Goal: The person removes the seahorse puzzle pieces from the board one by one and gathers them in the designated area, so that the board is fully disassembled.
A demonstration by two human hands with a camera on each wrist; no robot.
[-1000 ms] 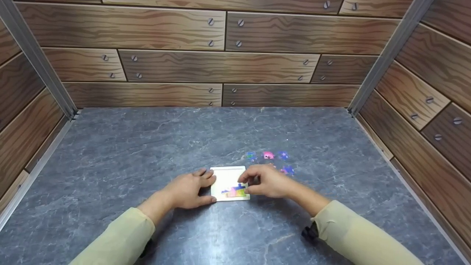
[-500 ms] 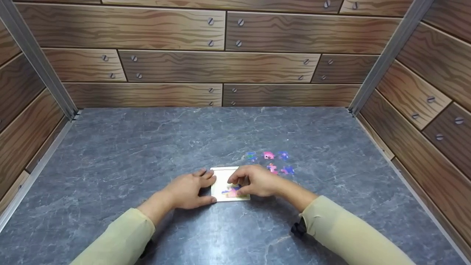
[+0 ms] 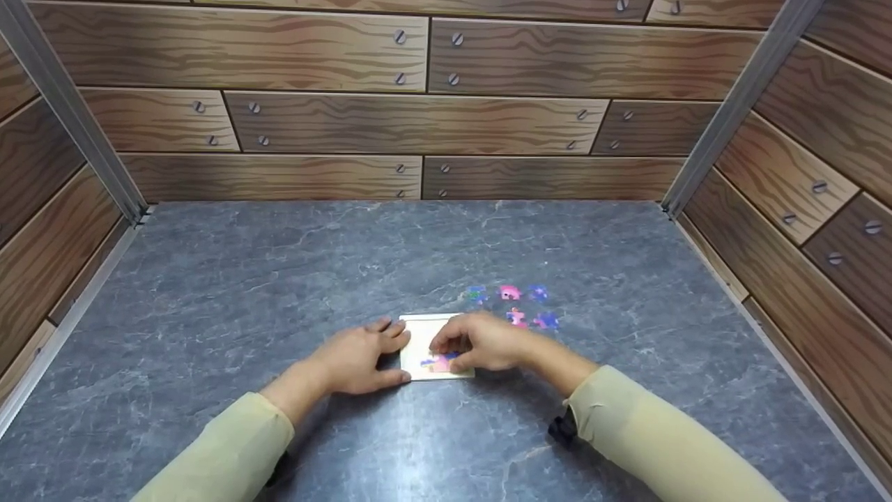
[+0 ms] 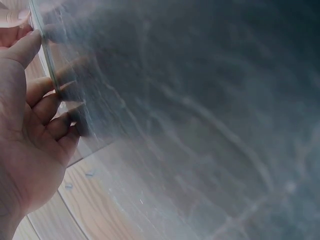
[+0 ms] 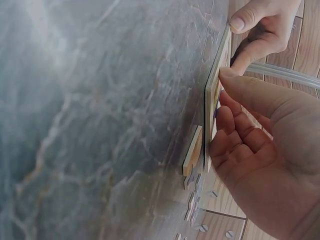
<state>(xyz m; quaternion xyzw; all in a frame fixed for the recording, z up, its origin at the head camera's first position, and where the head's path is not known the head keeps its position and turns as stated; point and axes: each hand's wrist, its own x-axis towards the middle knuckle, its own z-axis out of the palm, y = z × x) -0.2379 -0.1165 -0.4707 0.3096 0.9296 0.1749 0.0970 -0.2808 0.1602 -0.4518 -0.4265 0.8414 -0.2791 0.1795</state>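
Note:
A white square puzzle tray [image 3: 412,348] lies flat on the table before the person. Several joined puzzle pieces [image 3: 437,363], pink, blue and yellow, sit in its near part. Spread fingers and thumb of the left hand [image 3: 357,357] rest against the tray's left edge; the left wrist view [image 4: 31,135] shows them along that edge. Over the tray's right part, the right hand [image 3: 490,340] bends its fingers and pinches at a piece among the joined ones, covering much of it. In the right wrist view, a bit of blue and yellow shows between its thumb [image 5: 250,90] and curled fingers.
Behind the right hand lie several loose pieces, among them a pink one with an eye [image 3: 509,293], a blue one [image 3: 538,293] and a blue-purple one [image 3: 546,321]. A grey marbled table [image 3: 279,279] spreads around, with wood-patterned walls [image 3: 320,125] at the back and sides.
The right hand has moved left from the tray's right edge to over the joined pieces, uncovering a loose pink piece behind it. The left hand stays at the tray's edge.

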